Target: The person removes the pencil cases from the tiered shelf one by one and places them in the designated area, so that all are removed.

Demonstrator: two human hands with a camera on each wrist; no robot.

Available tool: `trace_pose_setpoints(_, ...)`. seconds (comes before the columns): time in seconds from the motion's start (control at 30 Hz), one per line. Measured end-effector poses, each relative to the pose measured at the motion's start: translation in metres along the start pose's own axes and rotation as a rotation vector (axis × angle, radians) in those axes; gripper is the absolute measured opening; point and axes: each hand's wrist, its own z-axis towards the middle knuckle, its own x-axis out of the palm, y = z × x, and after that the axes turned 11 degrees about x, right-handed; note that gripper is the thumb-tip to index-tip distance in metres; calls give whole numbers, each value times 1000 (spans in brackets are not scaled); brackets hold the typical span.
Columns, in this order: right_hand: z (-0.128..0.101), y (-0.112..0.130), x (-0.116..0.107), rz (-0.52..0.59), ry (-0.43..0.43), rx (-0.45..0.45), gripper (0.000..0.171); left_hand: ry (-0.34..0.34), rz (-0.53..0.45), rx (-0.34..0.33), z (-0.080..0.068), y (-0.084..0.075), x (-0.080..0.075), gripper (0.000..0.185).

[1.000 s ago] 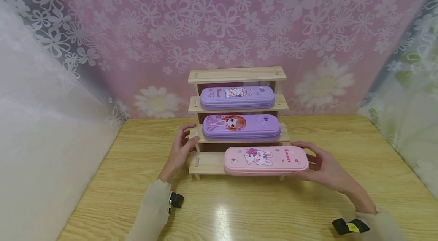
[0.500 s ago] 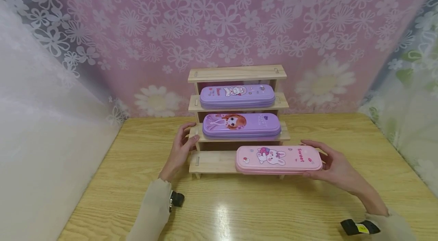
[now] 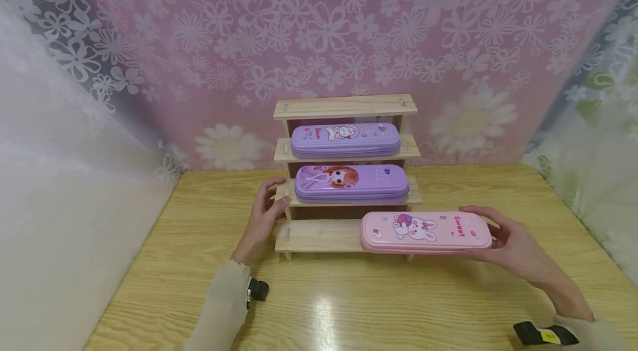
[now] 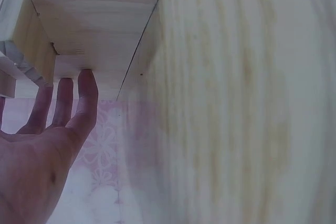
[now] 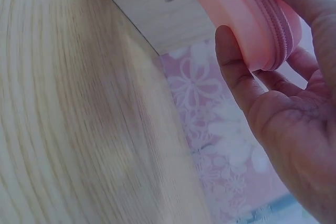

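A pink pencil case [image 3: 426,232] with a bunny and the word "Sweet" lies half on the lowest step of a wooden tiered rack [image 3: 309,236], its right end hanging past the rack. My right hand [image 3: 503,240] grips that right end, thumb in front and fingers behind; the right wrist view shows the pink pencil case [image 5: 247,19] held between thumb and fingers. My left hand [image 3: 266,212] rests with straight fingers [image 4: 86,85] against the rack's left side [image 4: 94,30]. Two purple pencil cases [image 3: 345,139] [image 3: 351,182] lie on the upper steps.
The rack stands at the back of a wooden table [image 3: 349,306], against a pink flowered curtain [image 3: 319,24]. White fabric [image 3: 60,201] hangs at the left and a flowered drape [image 3: 598,174] at the right. The rack's top shelf [image 3: 345,106] is bare.
My right hand has slid the pink pencil case to the right along the lowest step, so more of it overhangs the rack. The left hand has stayed put.
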Motion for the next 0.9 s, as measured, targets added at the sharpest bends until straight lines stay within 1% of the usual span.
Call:
trace_pose_setpoints(0.17,-8,-4,-12,22,-3,25,77,-4,-6,-3,0,0,0,45)
trace_pose_setpoints(0.53,-23,-21,-37,246,26,-5,79,-11,5,-3,1,-3,2,45)
trace_pose_setpoints(0.67,-27,-28,-44,379,38,-41,81,-18,10,-10,1,-3,2,44)
trace_pose_setpoints(0.73,-30,-31,-48,424,32,-66,81,-19,5,-17,1,-3,2,44)
trace_pose_setpoints(0.8,-33,-33,-52,449,13,-95,80,-16,-1,-23,1,-3,2,45)
trace_pose_setpoints(0.9,-37,-36,-58,457,-23,-120,79,-17,-23,-26,1,-2,2,46)
